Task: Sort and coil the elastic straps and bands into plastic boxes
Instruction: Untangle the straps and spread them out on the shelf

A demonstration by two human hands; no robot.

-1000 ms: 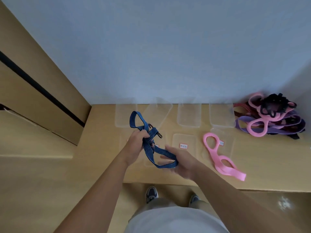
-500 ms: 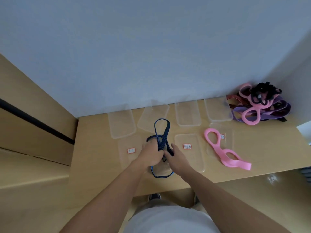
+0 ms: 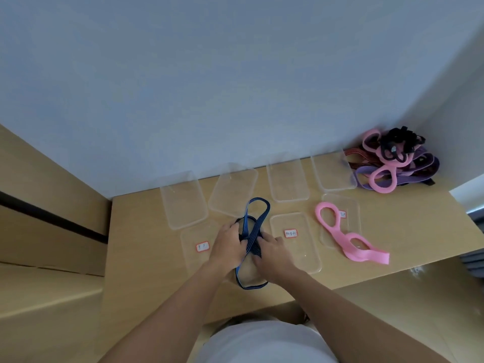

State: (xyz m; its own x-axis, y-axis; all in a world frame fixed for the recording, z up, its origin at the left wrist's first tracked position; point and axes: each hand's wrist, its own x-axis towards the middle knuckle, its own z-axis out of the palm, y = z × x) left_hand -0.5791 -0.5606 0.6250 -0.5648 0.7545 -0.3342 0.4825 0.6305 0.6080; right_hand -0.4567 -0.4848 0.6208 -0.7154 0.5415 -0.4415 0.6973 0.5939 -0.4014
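A blue striped elastic strap (image 3: 255,226) lies crossed over a clear plastic box at the table's front, one loop pointing to the wall and another hanging over the front edge. My left hand (image 3: 229,246) grips the strap at its crossing from the left. My right hand (image 3: 272,251) presses on it from the right with fingers spread. A pink band (image 3: 348,239) lies across another clear box (image 3: 351,205) to the right. A pile of pink, purple, black and red straps (image 3: 392,161) sits at the back right corner.
Several clear plastic boxes and lids stand in two rows on the wooden table (image 3: 408,231); two front ones carry red-edged labels (image 3: 203,246) (image 3: 291,233). The wall runs right behind the back row. A wooden ledge lies to the left.
Both hands brought the blue strap down from mid-air onto the box at the table's front. The view shifted, so the table sits lower in the frame.
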